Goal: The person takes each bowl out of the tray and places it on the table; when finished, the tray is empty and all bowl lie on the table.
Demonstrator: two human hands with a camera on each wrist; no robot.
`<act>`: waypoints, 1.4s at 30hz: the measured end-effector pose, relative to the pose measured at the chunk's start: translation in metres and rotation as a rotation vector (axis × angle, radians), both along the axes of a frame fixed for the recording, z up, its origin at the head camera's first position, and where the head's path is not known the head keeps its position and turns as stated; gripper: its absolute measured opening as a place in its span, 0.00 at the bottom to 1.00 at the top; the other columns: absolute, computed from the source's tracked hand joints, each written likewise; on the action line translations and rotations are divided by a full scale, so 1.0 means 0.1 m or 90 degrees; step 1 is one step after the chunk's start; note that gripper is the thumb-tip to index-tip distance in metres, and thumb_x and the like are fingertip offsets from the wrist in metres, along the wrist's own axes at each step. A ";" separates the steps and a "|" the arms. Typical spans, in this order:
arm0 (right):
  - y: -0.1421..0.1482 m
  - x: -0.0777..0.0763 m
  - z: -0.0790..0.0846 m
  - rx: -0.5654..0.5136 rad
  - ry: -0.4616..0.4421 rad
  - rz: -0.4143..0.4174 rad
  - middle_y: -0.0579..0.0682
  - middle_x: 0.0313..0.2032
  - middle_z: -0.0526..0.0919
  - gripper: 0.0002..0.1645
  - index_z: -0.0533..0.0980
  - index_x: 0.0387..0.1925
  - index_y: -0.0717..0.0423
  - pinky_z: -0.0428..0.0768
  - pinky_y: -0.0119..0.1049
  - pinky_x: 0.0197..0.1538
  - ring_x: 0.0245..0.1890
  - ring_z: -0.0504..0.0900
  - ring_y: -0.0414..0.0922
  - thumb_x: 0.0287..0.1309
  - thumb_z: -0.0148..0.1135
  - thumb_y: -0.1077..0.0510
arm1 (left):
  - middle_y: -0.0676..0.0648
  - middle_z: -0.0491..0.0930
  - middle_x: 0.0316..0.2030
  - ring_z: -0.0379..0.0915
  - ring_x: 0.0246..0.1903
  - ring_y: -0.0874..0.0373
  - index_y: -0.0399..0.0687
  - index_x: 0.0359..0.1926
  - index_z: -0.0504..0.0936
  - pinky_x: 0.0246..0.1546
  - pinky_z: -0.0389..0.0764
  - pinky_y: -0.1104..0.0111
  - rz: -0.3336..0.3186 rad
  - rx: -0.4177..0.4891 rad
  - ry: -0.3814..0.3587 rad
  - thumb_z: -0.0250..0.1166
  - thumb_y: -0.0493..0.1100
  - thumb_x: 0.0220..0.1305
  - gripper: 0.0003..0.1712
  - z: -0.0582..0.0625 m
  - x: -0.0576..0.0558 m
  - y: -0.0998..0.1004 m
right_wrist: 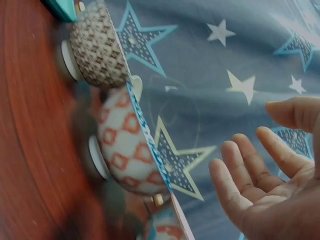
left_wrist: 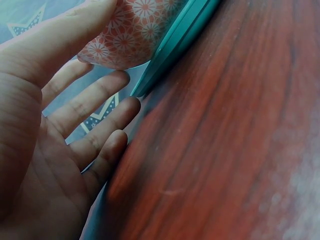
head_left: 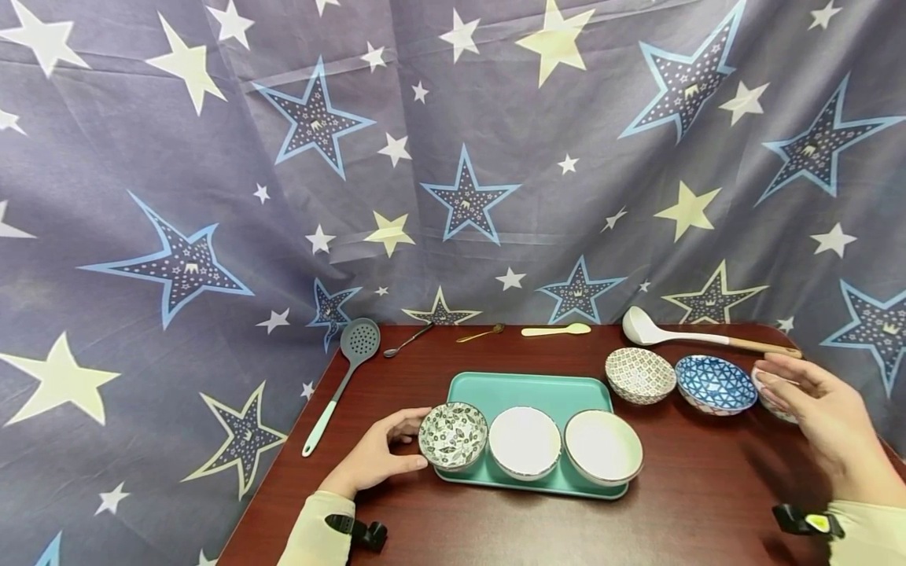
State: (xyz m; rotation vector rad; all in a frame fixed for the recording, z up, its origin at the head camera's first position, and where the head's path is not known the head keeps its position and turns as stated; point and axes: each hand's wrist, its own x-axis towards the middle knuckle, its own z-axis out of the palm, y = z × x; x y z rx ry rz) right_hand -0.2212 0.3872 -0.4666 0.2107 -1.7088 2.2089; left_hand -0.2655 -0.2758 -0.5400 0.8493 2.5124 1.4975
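Note:
On the left end of the teal tray (head_left: 531,383) sits a bowl with a dark leaf pattern inside (head_left: 453,436) and a red flower-patterned outside (left_wrist: 132,32). Beside it my left hand (head_left: 389,452) has its thumb and fingers apart at the bowl's left side; whether they touch it I cannot tell. Two white-lined bowls, one in the middle (head_left: 524,442) and one at the right (head_left: 604,447), share the tray. My right hand (head_left: 824,413) is raised with relaxed fingers, nothing in it, partly hiding a bowl (head_left: 771,401) at the far right.
Right of the tray stand a brown-patterned bowl (head_left: 640,376) and a blue-patterned bowl (head_left: 716,384). Along the back lie a white ladle (head_left: 644,328), a pale yellow spoon (head_left: 559,330) and two small spoons. A grey skimmer (head_left: 359,341) lies at left. Starry cloth (head_left: 396,196) hangs behind.

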 end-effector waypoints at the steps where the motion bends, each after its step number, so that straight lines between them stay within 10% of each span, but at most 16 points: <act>1: -0.03 -0.01 0.00 0.004 0.009 0.015 0.40 0.46 0.90 0.23 0.85 0.54 0.49 0.84 0.25 0.41 0.43 0.88 0.32 0.70 0.58 0.75 | 0.52 0.83 0.58 0.78 0.57 0.53 0.59 0.75 0.72 0.57 0.78 0.60 0.000 0.000 0.003 0.80 0.45 0.60 0.44 0.00 0.00 0.00; 12: -0.38 -0.06 -0.03 0.136 0.041 0.110 0.40 0.50 0.88 0.27 0.82 0.61 0.50 0.83 0.27 0.47 0.49 0.87 0.33 0.70 0.56 0.77 | 0.53 0.83 0.57 0.78 0.56 0.52 0.59 0.75 0.72 0.57 0.78 0.60 -0.005 0.003 0.018 0.80 0.44 0.60 0.43 -0.02 0.00 0.00; 22: -0.73 -0.07 -0.02 0.097 0.046 0.225 0.46 0.58 0.83 0.24 0.76 0.66 0.61 0.85 0.41 0.52 0.56 0.86 0.39 0.74 0.50 0.76 | 0.53 0.83 0.57 0.78 0.56 0.52 0.59 0.75 0.72 0.58 0.77 0.60 0.001 -0.001 0.010 0.79 0.45 0.61 0.43 -0.01 0.00 0.00; 42: -1.16 -0.01 -0.24 0.278 -0.136 0.257 0.65 0.61 0.79 0.31 0.64 0.70 0.77 0.87 0.52 0.47 0.54 0.85 0.41 0.77 0.59 0.60 | 0.54 0.83 0.57 0.78 0.56 0.52 0.58 0.75 0.72 0.58 0.78 0.59 0.000 -0.006 0.020 0.79 0.45 0.61 0.43 -0.01 -0.01 0.00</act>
